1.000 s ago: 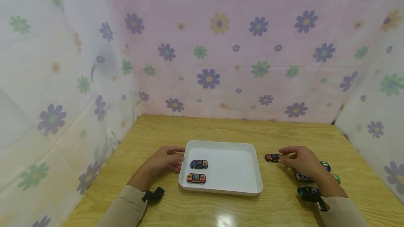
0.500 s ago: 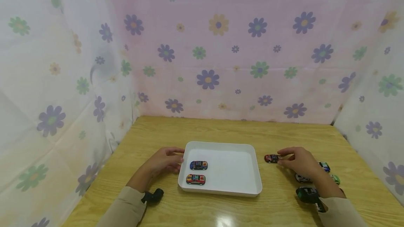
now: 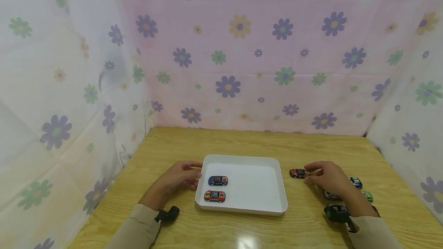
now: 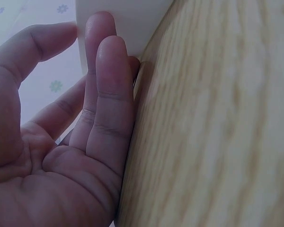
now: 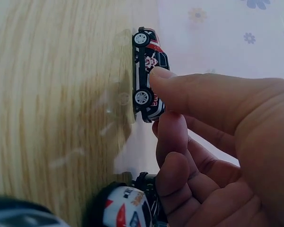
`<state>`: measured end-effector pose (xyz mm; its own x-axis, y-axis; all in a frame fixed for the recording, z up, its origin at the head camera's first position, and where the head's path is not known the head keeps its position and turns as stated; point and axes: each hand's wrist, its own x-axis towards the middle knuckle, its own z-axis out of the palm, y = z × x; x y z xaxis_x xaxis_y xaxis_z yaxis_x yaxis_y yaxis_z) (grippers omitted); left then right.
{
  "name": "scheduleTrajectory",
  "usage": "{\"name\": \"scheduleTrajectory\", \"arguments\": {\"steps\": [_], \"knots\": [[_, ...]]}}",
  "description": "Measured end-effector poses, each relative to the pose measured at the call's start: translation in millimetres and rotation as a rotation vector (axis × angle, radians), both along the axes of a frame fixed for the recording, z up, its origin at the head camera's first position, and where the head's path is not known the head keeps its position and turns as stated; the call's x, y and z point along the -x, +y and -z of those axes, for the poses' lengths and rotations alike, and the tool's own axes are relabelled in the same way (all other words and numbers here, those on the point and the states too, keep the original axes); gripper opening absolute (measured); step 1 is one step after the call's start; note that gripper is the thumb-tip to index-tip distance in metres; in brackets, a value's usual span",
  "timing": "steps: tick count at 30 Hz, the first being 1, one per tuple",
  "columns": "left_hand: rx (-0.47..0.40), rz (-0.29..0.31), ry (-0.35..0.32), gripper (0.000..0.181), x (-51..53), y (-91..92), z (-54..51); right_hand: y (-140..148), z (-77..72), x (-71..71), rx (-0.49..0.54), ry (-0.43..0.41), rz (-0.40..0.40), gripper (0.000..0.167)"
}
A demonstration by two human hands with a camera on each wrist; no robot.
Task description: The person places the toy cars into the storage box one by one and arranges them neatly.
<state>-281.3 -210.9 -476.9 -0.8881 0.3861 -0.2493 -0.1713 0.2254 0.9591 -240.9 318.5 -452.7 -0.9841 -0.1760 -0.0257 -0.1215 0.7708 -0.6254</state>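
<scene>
My right hand (image 3: 330, 178) pinches a black-and-red toy car (image 3: 297, 173) by its rear half, on the table right of the white tray (image 3: 252, 187). In the right wrist view the thumb lies along the side of this toy car (image 5: 144, 66); its far side is hidden. At the tray's left wall, my left hand (image 3: 178, 176) rests with relaxed fingers. Its fingertips touch the wall in the left wrist view, where the fingers (image 4: 111, 71) are extended and the palm holds nothing. Inside the tray, a blue toy car (image 3: 218, 180) sits behind a red-and-yellow toy car (image 3: 215, 196).
More toy cars stand partly hidden by my right forearm, among them a blue-and-white car (image 3: 355, 182), a green car (image 3: 368, 196) and a white-and-black car (image 3: 331, 195). The wooden table (image 3: 256, 141) is bordered by flowered cloth (image 3: 256, 99) at the back and sides.
Hardly anything differs: the right hand shifts very slightly over the rear of the black-and-red toy car, which stays in place. Left hand and tray hold still.
</scene>
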Motion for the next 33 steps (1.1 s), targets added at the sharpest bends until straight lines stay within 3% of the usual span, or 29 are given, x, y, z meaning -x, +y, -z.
{"name": "scheduleTrajectory", "arguments": {"steps": [25, 33], "knots": [[-0.009, 0.006, -0.004, 0.057, 1.4, -1.1, 2.0, -3.1, 5.2, 1.7, -0.029, 0.019, 0.031, 0.039], [0.007, -0.019, 0.004, 0.054, 1.1, 0.7, 2.6, -4.9, 4.2, 1.3, -0.048, 0.017, 0.041, 0.038]]}}
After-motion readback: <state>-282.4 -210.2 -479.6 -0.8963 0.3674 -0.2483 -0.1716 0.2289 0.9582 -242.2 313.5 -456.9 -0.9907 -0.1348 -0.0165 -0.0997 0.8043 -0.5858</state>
